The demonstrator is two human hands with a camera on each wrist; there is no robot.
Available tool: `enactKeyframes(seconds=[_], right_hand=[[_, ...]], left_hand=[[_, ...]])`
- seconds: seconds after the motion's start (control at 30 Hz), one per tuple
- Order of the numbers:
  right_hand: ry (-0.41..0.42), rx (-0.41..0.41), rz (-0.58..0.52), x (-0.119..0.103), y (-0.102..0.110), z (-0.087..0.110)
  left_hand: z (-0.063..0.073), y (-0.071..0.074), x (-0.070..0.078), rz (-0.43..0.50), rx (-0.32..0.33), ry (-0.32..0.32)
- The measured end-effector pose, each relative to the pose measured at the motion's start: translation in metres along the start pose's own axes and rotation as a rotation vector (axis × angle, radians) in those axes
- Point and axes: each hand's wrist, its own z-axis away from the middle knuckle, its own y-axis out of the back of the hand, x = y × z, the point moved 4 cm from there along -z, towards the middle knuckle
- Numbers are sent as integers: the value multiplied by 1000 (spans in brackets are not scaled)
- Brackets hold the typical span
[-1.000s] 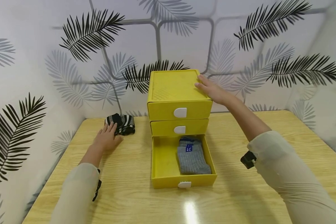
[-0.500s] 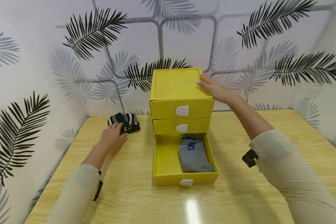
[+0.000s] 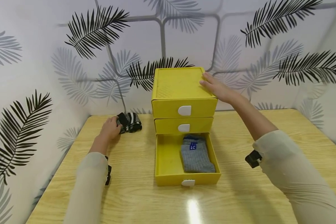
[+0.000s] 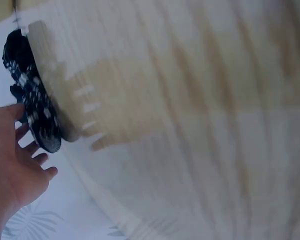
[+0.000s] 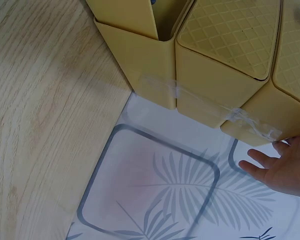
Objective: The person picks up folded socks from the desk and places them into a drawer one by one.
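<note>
A folded black-and-white patterned cloth bundle [image 3: 130,122] lies at the back left of the table. My left hand [image 3: 110,128] pinches its left end, with the thumb [image 4: 9,114] on one side in the left wrist view and the other fingers bent on the opposite side. A yellow three-drawer box [image 3: 182,84] stands in the middle, its bottom drawer [image 3: 168,179] pulled out. Folded grey ribbed socks [image 3: 197,158] with a blue "LC" label lie in that drawer's right side. My right hand [image 3: 219,90] rests on the box's top right edge, fingers extended.
The upper two drawers, with white tabs [image 3: 184,110], are closed. A leaf-patterned wall covering [image 3: 123,37] rises right behind the wooden table [image 3: 128,193]. Clear tape [image 5: 240,117] runs across the box's side in the right wrist view.
My left hand has moved off the top of the cloth bundle to its left end, its fingers now bent there. My right hand stays on the box. The view has shifted slightly.
</note>
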Motion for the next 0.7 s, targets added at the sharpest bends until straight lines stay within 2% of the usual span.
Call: enactKeyframes(seconds=[0.17, 0.37, 0.43, 0.53, 0.63, 0.7], right_hand=[[11, 4, 16, -3, 2, -1], [8, 3, 14, -3, 2, -1], [9, 1, 10, -2, 2, -2], [12, 1, 9, -1, 1, -2], [11, 3, 15, 0, 1, -1], [12, 3, 18, 0, 0, 0]], left_hand=[[10, 8, 7, 10, -67, 24], [29, 10, 29, 3, -188, 78], [35, 10, 35, 3, -210, 76], [39, 11, 38, 64, -204, 10], [38, 8, 32, 239, -196, -97], [37, 6, 27, 378, -213, -146]])
